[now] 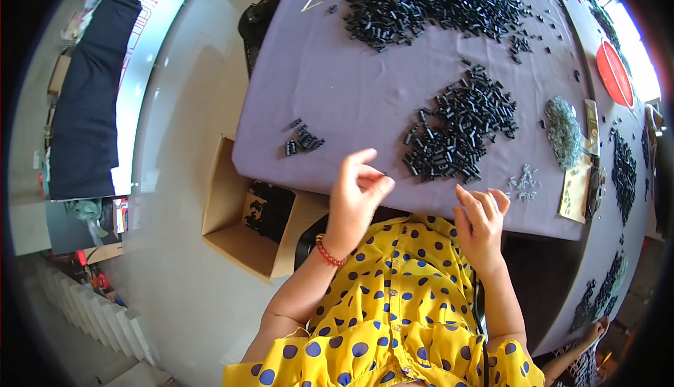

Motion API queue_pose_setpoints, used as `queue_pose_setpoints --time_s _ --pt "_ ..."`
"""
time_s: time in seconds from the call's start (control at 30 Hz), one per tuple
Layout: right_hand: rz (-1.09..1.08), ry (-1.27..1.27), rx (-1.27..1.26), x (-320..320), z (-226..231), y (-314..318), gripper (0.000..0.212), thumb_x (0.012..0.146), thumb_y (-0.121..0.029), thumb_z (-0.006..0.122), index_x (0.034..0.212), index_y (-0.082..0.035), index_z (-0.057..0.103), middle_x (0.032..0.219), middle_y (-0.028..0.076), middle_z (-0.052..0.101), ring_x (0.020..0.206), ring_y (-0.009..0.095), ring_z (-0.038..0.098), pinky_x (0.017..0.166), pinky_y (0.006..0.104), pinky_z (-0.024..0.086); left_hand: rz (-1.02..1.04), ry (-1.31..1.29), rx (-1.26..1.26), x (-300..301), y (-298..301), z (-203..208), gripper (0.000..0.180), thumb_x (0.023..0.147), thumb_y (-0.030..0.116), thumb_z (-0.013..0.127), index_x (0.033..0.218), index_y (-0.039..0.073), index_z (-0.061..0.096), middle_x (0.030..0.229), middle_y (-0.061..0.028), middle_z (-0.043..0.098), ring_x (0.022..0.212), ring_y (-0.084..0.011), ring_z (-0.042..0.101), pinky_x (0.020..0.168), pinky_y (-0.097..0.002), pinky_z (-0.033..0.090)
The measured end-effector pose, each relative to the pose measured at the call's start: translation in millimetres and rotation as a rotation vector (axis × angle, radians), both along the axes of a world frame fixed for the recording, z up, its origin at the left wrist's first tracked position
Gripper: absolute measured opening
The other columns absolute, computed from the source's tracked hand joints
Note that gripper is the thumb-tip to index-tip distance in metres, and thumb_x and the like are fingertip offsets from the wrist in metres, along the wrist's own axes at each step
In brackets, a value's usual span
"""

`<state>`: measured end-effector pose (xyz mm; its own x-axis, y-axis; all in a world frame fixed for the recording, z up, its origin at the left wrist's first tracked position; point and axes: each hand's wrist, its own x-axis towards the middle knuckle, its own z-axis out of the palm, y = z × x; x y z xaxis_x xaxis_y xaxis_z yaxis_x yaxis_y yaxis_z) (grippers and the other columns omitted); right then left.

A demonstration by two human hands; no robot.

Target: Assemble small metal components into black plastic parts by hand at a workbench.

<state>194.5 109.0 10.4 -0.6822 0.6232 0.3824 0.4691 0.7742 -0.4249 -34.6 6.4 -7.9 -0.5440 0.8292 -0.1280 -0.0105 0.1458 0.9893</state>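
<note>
A heap of small black plastic parts [460, 127] lies on the lilac tablecloth [351, 85] just ahead of the worker, its near edge a short reach from both raised hands. The left hand [356, 197] hovers at the table's edge with thumb and fingertips pinched together — whether a piece sits between them is too small to tell. The right hand [481, 222] is held loose, fingers spread and grasping nothing, just short of a scatter of pale metal bits [523, 182]. Working well here looks to call for taking single pieces from the heap's near fringe rather than digging in, so the pile does not spill toward the edge. A few black parts [302, 139] sit apart to the left, and a far larger mound [428, 1] covers the table's far end. To the right, a greyish pile of fine parts [564, 131] rests near a red round lid [613, 72]. An open cardboard box [242, 211] stands on the floor below the left hand — loose pieces and the yellow dotted dress [400, 303] crowd the near edge.
</note>
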Motion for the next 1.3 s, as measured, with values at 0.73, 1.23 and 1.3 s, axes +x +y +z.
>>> queue_pose_setpoints --time_s 0.73,1.23,1.3 --pt "-0.044 0.066 -0.002 1.5 -17.3 -0.3 0.026 0.085 0.003 0.07 0.11 -0.006 0.071 0.087 0.004 0.066 0.082 0.02 0.063 0.097 0.0438 0.04 0.275 0.976 -0.115 -50.2 10.7 -12.0 0.045 0.09 0.003 0.071 0.133 0.004 0.056 0.097 -0.0097 0.062 0.09 -0.0269 0.064 0.08 -0.0387 0.053" --pt "-0.1 0.094 -0.034 21.1 -18.2 -7.2 0.028 0.085 0.004 0.071 0.111 -0.007 0.071 0.089 0.002 0.067 0.081 0.018 0.063 0.096 0.0434 0.04 -0.177 1.046 0.167 27.3 34.7 -16.3 0.04 0.085 -0.001 0.073 0.123 0.008 0.066 0.098 -0.0034 0.072 0.09 -0.0236 0.064 0.081 -0.0344 0.054" --pt "-0.121 0.104 -0.037 24.1 -19.0 -9.0 0.028 0.085 0.004 0.071 0.111 -0.007 0.071 0.088 0.002 0.067 0.081 0.018 0.063 0.096 0.0429 0.04 -0.173 1.032 0.152 28.7 35.6 -13.7 0.037 0.086 0.0 0.072 0.122 0.008 0.067 0.097 -0.0033 0.072 0.09 -0.0234 0.064 0.081 -0.0346 0.054"
